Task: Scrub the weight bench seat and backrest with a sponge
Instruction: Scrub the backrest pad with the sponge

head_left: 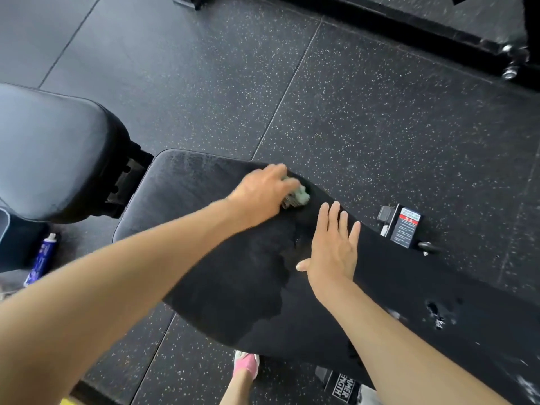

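With your left hand (260, 194) gripping the sponge (301, 194) at the bench pad (222, 258) edge and your right hand (333, 252) lying flat, fingers straight, you probably needed firm, overlapping strokes.

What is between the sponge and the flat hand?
Just bare black bench pad, wet-looking, with nothing on it. The head view shows it between the sponge and the right hand.

- Black metal frame piece (340, 388) at the bottom edge: white letters "MMER" over "NGTH". The start of each word is cut off.
- Black sticker with a red stripe (406, 229) on the floor plate: the writing is too small to read.
- Blue and white tube (41, 260) on the floor: the writing is too blurry to read.
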The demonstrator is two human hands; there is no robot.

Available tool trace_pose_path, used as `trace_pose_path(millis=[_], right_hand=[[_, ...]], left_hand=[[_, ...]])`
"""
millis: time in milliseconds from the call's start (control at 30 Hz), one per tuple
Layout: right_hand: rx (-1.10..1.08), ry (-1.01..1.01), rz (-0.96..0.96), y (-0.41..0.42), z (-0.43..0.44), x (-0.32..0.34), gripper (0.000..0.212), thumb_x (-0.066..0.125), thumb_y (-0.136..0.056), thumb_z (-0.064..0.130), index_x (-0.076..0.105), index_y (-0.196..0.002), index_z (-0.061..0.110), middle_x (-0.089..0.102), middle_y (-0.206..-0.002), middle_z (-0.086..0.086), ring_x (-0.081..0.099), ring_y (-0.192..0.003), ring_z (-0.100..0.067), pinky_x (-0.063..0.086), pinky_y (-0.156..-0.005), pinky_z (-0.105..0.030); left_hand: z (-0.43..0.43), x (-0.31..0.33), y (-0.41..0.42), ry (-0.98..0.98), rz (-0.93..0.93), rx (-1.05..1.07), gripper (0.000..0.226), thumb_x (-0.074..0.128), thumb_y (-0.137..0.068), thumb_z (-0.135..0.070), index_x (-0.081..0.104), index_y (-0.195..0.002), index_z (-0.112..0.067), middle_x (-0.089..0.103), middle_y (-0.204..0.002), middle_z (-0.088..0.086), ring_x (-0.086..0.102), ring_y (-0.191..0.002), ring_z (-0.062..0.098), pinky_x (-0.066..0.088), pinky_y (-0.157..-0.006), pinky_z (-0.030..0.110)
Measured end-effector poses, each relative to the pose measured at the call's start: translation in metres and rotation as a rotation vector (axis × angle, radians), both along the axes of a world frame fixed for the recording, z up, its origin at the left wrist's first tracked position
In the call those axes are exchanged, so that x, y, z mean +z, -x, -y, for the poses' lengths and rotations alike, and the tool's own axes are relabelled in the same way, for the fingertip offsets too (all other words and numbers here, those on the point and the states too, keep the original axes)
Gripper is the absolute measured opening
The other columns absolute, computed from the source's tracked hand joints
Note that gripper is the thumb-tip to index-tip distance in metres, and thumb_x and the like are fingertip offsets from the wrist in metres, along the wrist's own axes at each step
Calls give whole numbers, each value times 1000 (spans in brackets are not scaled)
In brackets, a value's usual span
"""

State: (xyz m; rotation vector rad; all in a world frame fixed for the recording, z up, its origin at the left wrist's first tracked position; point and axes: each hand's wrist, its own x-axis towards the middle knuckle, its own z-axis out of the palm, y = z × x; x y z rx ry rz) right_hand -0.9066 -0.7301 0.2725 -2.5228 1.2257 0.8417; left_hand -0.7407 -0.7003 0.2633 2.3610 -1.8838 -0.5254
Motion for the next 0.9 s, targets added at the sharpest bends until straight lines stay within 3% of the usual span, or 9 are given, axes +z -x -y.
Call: trace_pose_path(millis=[167,267,367,433,500,567,700,767,900], right_hand=[[-6,-19,88,8,-1,3,124,72,-75,52,-17,-148,4,-15,-158,-14,-6,-147,-27,0,-119,-46],[-46,-50,145,24,-2,5,118,63,-81,56,-18,-147,2,-20,-156,-17,-13,-146,-27,-2,-119,-45],[-134,-25,237,52,1,9,109,55,-84,61,-11,-149,2,-15,-157,-17,-10,-147,-27,-3,-118,-43],[-176,-3,270,73,8,10,102,49,-86,62,-6,-150,4,-10,-159,-15,-7,-147,-24,-4,-117,-43],[-224,-24,263,92,18,8,95,42,-89,62,-3,-151,6,-5,-160,-12,-6,-148,-21,-5,-117,-44],[-287,-55,264,102,27,6,93,39,-89,64,1,-152,8,0,-161,-9,-2,-148,-18,-5,-118,-46],[-247,-127,164,106,37,4,113,52,-76,74,-3,-152,11,-4,-161,-6,-6,-148,-17,-9,-116,-45],[-177,-136,68,105,41,6,124,60,-70,74,-9,-151,11,-8,-160,-6,-9,-147,-18,-8,-116,-46],[-98,-123,-51,103,41,7,134,67,-66,71,-17,-149,7,-14,-159,-9,-12,-147,-21,-6,-116,-47]], left_hand=[[5,1,14,48,11,588,39,45,-82,5,56,-116,-10,44,-106,12,42,-101,29,31,-67,31],[10,2,66,40,-83,348,40,46,-83,3,54,-119,-11,42,-108,10,39,-101,26,35,-65,32],[7,0,56,3,-102,58,44,49,-84,0,54,-125,-15,43,-111,9,42,-104,26,43,-68,37],[10,-3,38,38,-90,235,43,49,-82,2,57,-121,-14,45,-109,11,44,-106,30,45,-74,39],[12,-3,40,73,-83,598,42,46,-81,6,58,-117,-11,46,-108,13,43,-104,31,41,-75,35],[18,1,70,68,-84,719,41,46,-79,8,57,-114,-10,44,-107,13,41,-101,29,37,-73,31],[15,1,114,15,-159,155,45,52,-81,1,53,-123,-14,42,-110,11,40,-101,27,41,-68,34],[14,-2,92,16,-120,36,46,52,-82,0,53,-125,-15,43,-111,10,41,-103,27,40,-67,33],[25,-1,77,83,-92,693,44,47,-82,7,57,-120,-13,45,-109,11,42,-103,27,44,-77,34]])
